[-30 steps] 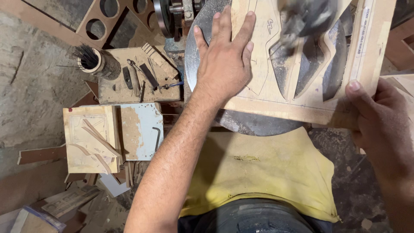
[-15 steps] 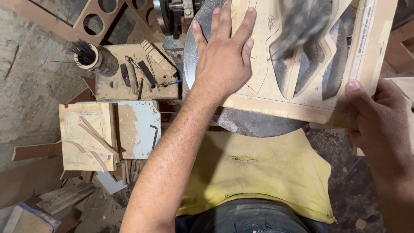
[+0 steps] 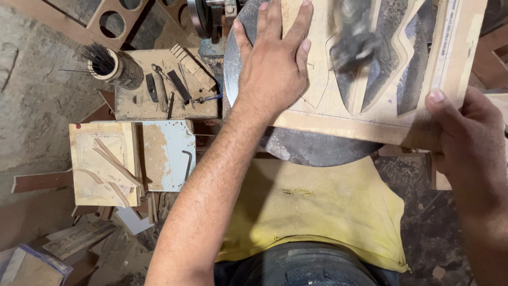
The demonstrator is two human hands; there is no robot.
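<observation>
A pale wooden board with curved shapes cut out of it lies on a round grey metal machine table. My left hand presses flat on the board's left part, fingers spread. My right hand grips the board's near right corner, thumb on top. A dark blurred machine part stands over the cutouts in the board's middle.
A yellow cloth covers my lap. To the left, a small dusty bench holds hand tools and a can of thin rods. A pale blue plate with an angled key and a board with cut strips lie nearer.
The board and both hands have stayed almost still; the view has shifted slightly. The blurred machine part over the cutouts keeps moving.
</observation>
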